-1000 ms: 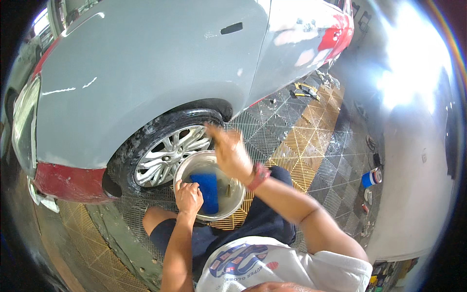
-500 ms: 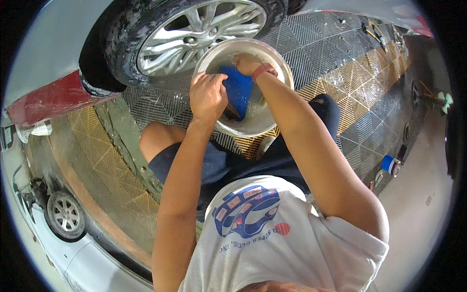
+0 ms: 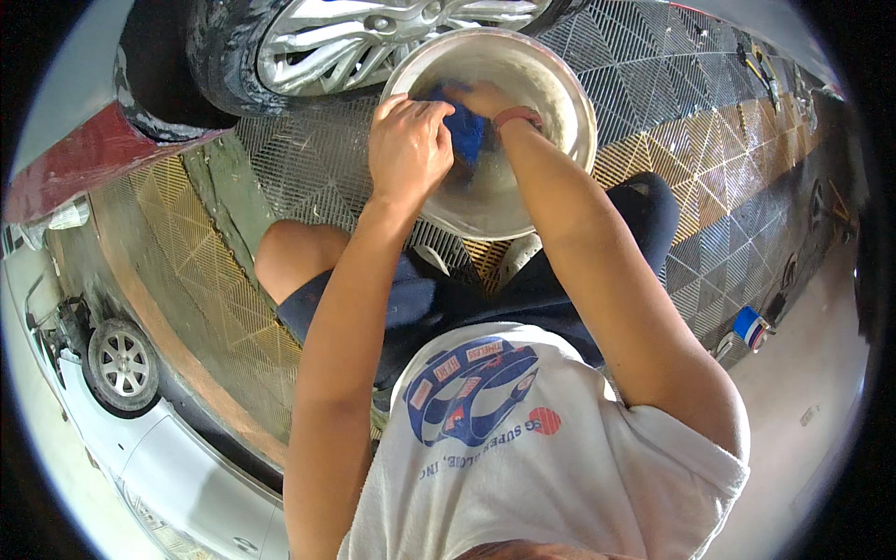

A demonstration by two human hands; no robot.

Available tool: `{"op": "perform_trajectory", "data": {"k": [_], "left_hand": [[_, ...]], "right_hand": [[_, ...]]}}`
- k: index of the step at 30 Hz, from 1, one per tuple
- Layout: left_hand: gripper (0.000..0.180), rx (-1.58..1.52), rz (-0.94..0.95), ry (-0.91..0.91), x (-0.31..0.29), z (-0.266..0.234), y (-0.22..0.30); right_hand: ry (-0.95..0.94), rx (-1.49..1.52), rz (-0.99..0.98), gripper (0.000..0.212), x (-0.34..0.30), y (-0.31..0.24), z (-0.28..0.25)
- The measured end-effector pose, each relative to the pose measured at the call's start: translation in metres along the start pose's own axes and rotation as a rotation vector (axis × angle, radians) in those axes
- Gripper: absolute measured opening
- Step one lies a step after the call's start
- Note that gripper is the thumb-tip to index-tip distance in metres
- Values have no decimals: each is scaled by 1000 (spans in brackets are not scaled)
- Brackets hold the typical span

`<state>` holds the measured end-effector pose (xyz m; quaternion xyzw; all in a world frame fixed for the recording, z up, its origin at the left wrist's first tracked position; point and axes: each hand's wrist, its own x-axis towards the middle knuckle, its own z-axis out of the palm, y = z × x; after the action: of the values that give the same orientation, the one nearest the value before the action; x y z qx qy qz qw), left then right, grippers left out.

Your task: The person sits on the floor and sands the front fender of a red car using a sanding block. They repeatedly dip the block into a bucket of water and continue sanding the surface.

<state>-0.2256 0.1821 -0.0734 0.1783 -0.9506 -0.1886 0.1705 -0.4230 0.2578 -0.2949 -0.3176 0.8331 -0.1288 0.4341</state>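
Note:
A pale round bucket [image 3: 581, 140] stands between my knees, in front of a car wheel. Inside it hangs a wet-looking blue cloth [image 3: 464, 135], bunched and partly hidden. My left hand [image 3: 411, 145] is at the bucket's left rim, its fingers closed on the cloth's upper edge. Deeper in the bucket, my right hand [image 3: 481, 98] meets the cloth on its far side. Motion smears its fingers, so their grip does not show. A red band [image 3: 518, 116] circles my right wrist.
A silver wheel [image 3: 373, 37] with a whitish-smeared tyre is just beyond the bucket. Patterned grating [image 3: 700, 112] covers the floor. To the right lies a blue-and-white can [image 3: 749, 327]; long yellow-and-black tools [image 3: 761, 73] lie farther off. Another car [image 3: 177, 467] stands at left.
The blue cloth, spread flat before, is now crumpled and lower in view beside my left fingers. My right hand has moved against it and blurred. The bucket sits higher in the picture.

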Motion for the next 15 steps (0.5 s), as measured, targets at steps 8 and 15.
{"op": "perform_trajectory", "data": {"k": [8, 15], "left_hand": [[15, -23, 22, 3, 9, 4, 3], [14, -64, 30, 27, 9, 8, 0]], "right_hand": [[293, 51, 401, 92, -43, 11, 44], [-301, -56, 243, 79, -73, -1, -48]]}}
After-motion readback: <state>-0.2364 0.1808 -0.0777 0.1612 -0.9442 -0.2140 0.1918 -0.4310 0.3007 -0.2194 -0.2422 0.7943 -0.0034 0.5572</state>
